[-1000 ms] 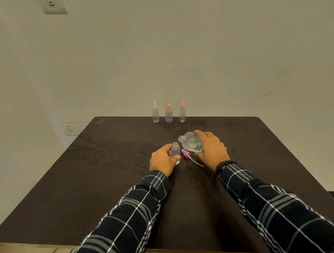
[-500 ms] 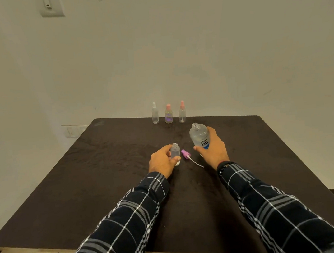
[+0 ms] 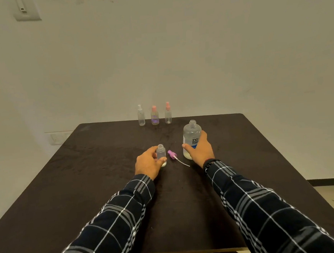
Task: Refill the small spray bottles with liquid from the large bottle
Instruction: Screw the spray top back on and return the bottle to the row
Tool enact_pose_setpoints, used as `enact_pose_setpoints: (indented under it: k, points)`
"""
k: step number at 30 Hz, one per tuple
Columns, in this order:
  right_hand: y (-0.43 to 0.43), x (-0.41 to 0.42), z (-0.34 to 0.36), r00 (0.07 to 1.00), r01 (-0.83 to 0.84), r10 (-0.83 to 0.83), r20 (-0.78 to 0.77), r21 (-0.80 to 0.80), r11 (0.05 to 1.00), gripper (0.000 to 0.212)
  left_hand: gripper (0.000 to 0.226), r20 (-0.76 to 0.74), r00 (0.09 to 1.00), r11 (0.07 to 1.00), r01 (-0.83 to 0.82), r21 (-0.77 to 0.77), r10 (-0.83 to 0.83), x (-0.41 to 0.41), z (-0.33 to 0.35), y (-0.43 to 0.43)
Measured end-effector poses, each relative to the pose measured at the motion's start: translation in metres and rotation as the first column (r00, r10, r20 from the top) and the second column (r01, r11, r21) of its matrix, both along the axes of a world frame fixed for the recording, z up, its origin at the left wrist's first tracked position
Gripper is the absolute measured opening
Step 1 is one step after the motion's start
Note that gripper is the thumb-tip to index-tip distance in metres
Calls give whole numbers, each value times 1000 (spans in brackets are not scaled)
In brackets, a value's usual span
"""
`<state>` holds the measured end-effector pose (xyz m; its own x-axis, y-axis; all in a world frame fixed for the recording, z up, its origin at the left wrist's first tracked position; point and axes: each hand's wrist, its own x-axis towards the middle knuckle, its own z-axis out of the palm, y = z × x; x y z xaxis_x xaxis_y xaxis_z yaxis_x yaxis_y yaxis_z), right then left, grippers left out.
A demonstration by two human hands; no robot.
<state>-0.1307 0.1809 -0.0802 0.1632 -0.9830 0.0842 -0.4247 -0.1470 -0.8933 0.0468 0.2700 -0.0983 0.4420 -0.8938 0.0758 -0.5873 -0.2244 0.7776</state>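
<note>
At mid-table, between the 2 hands, the purple spray head (image 3: 172, 155) lies on its side on the table (image 3: 86, 172). Its thin dip tube runs from the head toward the person and to the right. Just left of it, apart from it by a narrow gap, the small bottle (image 3: 161, 151) stands upright with its neck open. The left hand (image 3: 148, 164) is curled round its lower body, thumb in front, steadying it on the surface. To the right, the large bottle (image 3: 191, 135) stands upright, uncapped, with its base apparently on the table. The right hand (image 3: 201, 150) wraps its lower half, thumb on the near-left side and fingers over the label. The fill level in the small bottle is hard to read through the fingers; possibly partly full. Judgement: the next move turns on the spray head. The tube end lies nearer the right hand, which would have to release the large bottle, lift the head and turn the tube vertical over the open neck. Both forearms reach forward, wrists low, converging slightly. At the far edge 3 capped spray bottles (image 3: 154, 116) stand in a row, well apart from the hands.
</note>
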Motion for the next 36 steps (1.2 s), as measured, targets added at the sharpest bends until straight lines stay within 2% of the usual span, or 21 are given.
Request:
enact_pose_setpoints:
  k: [2,3,4,6,7,8,9,10,12,14,16,20,24,27,30,33,36]
  points:
    - [-1,0,0,1000,-27,28,-6,31,999,104,56,-4,1000,1000,-4,5,4,0,1,1]
    - [2,-1,2,1000,-14,14,9,6,1000,114,56,-7,1000,1000,-6,10,6,-1,2,1]
    - [7,-1,5,999,36,-34,29,-68,997,114,57,-12,1000,1000,-8,17,8,-1,2,1]
    - [20,-1,14,985,173,-156,78,-329,928,91,57,-21,1000,1000,-16,19,16,-1,2,1]
    - [25,-1,18,979,200,-193,66,-504,840,73,56,-23,1000,1000,-19,11,20,-1,2,2]
    - [30,2,22,980,158,-198,11,-647,746,55,55,-25,999,1000,-22,0,22,-2,2,2]
    - [34,6,26,983,53,-161,-85,-714,698,40,55,-22,999,1000,-24,-8,23,-2,2,3]
    - [36,10,26,976,-73,-96,-195,-710,700,30,54,-18,1000,1000,-25,-11,25,-2,2,3]
    - [38,21,22,909,-272,13,-417,-570,775,25,54,-13,1000,1000,-27,-10,26,-2,2,2]
    - [34,32,13,809,-342,49,-585,-402,850,29,53,-7,1000,1000,-20,-12,20,-2,2,2]
    - [31,42,7,720,-337,63,-691,-270,902,29,53,1,1000,1000,-17,-21,17,-1,1,3]
    - [24,51,-1,639,-280,89,-764,-124,952,35,53,32,999,1000,-11,-17,11,-1,0,1]
    - [25,57,2,586,-288,102,-804,-90,953,34,52,49,999,999,-9,-32,11,-1,-1,1]
    - [26,59,0,624,-260,90,-776,-97,961,29,52,45,999,999,-8,-33,9,0,-1,2]
    - [26,59,1,732,-194,37,-680,-156,969,24,50,28,1000,1000,-7,-27,7,0,-1,3]
    - [22,57,8,924,-78,-12,-383,-220,972,25,52,16,1000,1000,-13,-27,13,-1,0,3]
    - [20,53,23,998,-57,51,-30,-291,955,29,53,0,1000,1000,-22,-9,22,-1,2,3]
